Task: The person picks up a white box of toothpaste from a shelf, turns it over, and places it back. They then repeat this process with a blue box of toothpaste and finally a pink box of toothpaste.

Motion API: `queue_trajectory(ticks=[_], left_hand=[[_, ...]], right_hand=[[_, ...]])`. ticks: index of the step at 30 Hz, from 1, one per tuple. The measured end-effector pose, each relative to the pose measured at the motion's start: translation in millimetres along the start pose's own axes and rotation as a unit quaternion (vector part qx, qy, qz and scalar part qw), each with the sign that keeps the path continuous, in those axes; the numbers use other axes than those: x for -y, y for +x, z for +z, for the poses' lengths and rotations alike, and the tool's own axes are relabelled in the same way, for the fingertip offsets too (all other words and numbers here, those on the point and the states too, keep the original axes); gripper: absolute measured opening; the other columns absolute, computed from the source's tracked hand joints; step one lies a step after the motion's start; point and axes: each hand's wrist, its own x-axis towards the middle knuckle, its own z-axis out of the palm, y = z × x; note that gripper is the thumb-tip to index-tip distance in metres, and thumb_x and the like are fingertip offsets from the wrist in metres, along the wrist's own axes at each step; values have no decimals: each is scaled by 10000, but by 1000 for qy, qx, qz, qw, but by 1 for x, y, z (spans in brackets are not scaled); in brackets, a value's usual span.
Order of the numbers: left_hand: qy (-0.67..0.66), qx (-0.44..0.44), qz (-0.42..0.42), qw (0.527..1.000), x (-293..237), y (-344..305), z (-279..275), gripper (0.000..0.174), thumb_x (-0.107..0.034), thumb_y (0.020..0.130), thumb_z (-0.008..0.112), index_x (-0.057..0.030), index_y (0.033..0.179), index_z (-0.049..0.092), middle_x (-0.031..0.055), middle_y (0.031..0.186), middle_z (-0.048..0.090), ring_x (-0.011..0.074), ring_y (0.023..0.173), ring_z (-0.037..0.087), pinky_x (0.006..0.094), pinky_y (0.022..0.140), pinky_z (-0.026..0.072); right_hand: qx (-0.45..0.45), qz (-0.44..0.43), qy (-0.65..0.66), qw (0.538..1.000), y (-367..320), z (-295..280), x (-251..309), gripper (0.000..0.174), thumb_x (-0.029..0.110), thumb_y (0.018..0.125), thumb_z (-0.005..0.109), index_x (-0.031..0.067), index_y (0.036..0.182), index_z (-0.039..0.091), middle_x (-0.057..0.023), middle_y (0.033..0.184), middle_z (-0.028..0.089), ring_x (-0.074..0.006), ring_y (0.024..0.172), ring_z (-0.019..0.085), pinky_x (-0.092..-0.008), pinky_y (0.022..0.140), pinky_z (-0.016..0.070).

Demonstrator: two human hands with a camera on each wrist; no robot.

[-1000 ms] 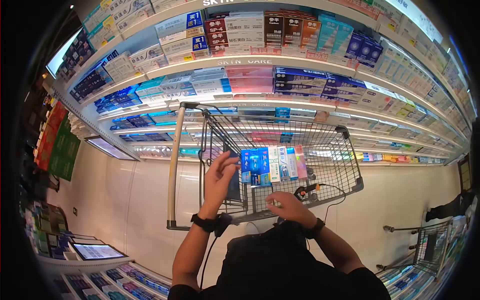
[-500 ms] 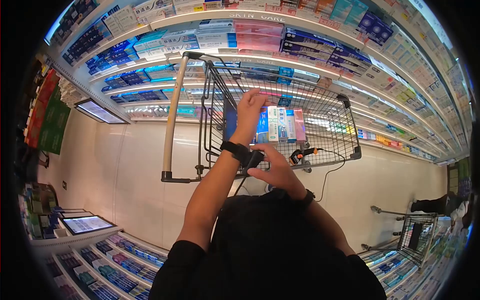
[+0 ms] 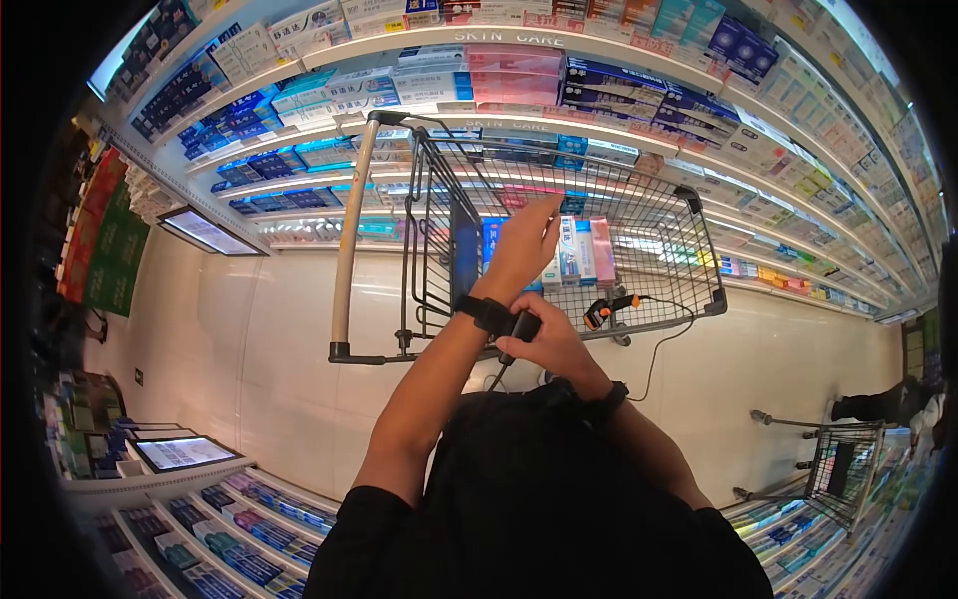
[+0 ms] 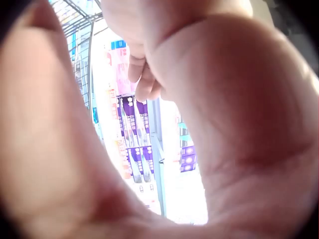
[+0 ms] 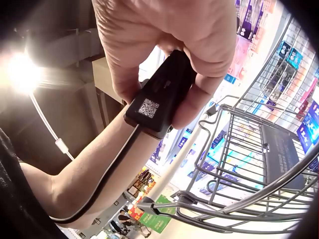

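In the head view my left hand (image 3: 524,245) hovers over a row of boxes (image 3: 586,252) in the cart, fingers relaxed and holding nothing. Its thumb and fingers fill much of the left wrist view. My right hand (image 3: 556,344) grips a small black device (image 3: 523,325) at the left wrist. The right wrist view shows the fingers and thumb around the device (image 5: 162,97), which carries a square code and a cable (image 5: 112,172). The left hand partly covers the blue boxes.
The wire cart (image 3: 659,290) stands along shelves of boxed goods (image 3: 514,75). An orange and black tool (image 3: 606,310) with a cable lies at the cart's near side. Another cart (image 3: 843,469) and a person's dark-clothed leg (image 3: 868,406) are at the right.
My left hand has moved right across the boxes. The right hand has come to the left wrist and taken hold of the black device. The head view has tilted downward.
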Motion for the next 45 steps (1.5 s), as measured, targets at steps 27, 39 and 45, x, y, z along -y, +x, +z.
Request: queue_trajectory(ticks=[27, 39, 45], left_hand=[[-334, -59, -181, 923, 22, 27, 0, 279, -52, 896, 624, 32, 1156, 568, 86, 935, 662, 133, 820, 656, 234, 727, 527], [18, 325, -168, 930, 41, -52, 22, 307, -175, 885, 650, 2, 1131, 600, 203, 993, 656, 352, 899, 647, 394, 803, 519], [121, 431, -138, 883, 34, -82, 32, 581, -394, 830, 704, -17, 1243, 545, 195, 1095, 621, 382, 985, 591, 443, 849, 491]], right_hand=[[11, 25, -12, 1000, 25, 6, 0, 445, 115, 758, 788, 38, 1101, 515, -48, 963, 563, -97, 853, 579, -252, 706, 526], [-92, 104, -129, 982, 72, -280, -93, 664, 327, 804, 743, 19, 1336, 490, -190, 1132, 631, -265, 967, 650, -343, 780, 533], [-77, 326, -117, 935, 132, -368, -225, 840, 450, 728, 742, -61, 1335, 465, -218, 1125, 634, -270, 912, 661, -322, 744, 538]])
